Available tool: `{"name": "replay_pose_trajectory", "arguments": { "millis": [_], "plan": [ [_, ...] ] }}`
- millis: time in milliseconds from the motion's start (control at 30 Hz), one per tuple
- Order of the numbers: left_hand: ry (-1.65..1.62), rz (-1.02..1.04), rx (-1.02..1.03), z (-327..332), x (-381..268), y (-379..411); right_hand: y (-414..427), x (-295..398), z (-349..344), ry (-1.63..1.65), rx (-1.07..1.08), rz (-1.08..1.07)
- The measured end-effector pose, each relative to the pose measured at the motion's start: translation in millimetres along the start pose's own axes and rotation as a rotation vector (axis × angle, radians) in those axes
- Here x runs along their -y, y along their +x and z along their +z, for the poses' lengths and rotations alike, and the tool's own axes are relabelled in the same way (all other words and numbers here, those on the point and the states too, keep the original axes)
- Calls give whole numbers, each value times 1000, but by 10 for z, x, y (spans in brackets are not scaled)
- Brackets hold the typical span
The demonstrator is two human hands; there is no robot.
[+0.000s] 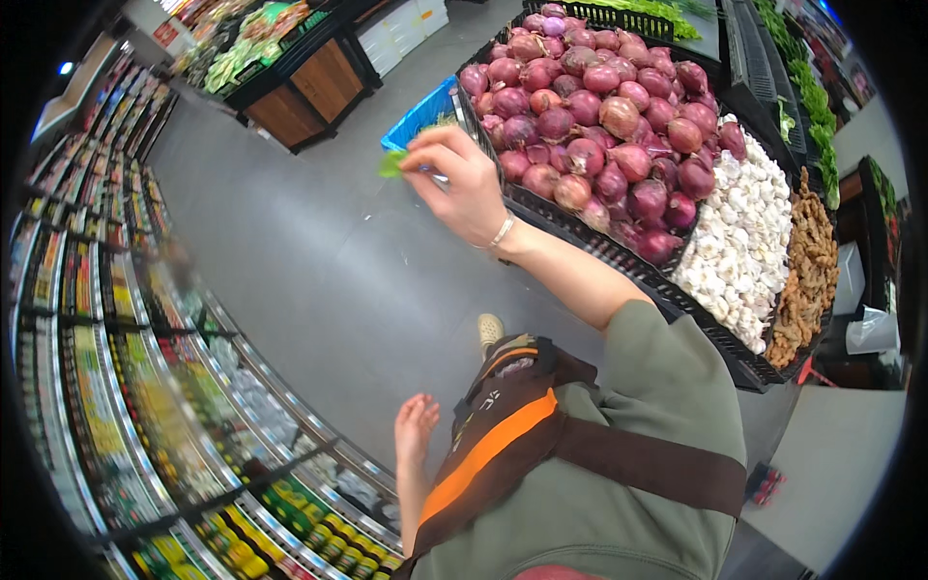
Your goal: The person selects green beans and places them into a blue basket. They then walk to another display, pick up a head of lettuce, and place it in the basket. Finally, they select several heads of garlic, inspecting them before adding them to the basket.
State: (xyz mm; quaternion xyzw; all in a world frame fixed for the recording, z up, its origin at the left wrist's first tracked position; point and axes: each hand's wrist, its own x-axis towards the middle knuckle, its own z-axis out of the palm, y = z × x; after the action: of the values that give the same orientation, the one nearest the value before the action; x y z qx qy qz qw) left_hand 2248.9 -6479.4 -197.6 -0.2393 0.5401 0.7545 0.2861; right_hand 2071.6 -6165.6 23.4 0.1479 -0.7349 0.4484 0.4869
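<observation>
My right hand [455, 181], with a bracelet at its wrist, is raised beside the onion display and pinches a small green leaf piece [392, 164] between thumb and fingertips. Behind the fingers is a container with a blue liner [428, 109], standing against the end of the onion crate. My left hand [417, 426] hangs low at my side, palm partly up, fingers slightly curled and apart, holding nothing. Close to my right forearm lie red onions [586, 156] heaped in black crates, with garlic bulbs [743, 239] beside them and ginger roots [806, 268] beyond.
Long shelves of packaged goods [123, 348] curve along the left. A wood-panelled produce stand [326, 80] stands at the upper left, with stacked white boxes [402, 32] near it. Leafy greens [812, 109] line a rack at the upper right. Grey floor [290, 210] runs between shelves and displays.
</observation>
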Motion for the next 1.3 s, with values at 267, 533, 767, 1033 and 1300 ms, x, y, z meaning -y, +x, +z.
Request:
{"name": "replay_pose_trajectory", "arguments": {
  "millis": [267,533,767,1033,1300],
  "plan": [
    [117,-151,-186,-2034,420,1346,1148,-1201,1192,-75,-172,-116],
    [436,-315,-56,-1122,-1383,3414,1458,-3888,1918,-617,-119,55],
    [668,-215,326,239,-3769,4552,237,-5611,2238,-817,800,1041],
    [865,-305,810,747,-5249,4684,-1728,-4507,2169,-42,1447,1607],
    [1104,-730,1277,1066,-5629,4906,-1692,-2751,1782,279,241,2399]
  ]
}}
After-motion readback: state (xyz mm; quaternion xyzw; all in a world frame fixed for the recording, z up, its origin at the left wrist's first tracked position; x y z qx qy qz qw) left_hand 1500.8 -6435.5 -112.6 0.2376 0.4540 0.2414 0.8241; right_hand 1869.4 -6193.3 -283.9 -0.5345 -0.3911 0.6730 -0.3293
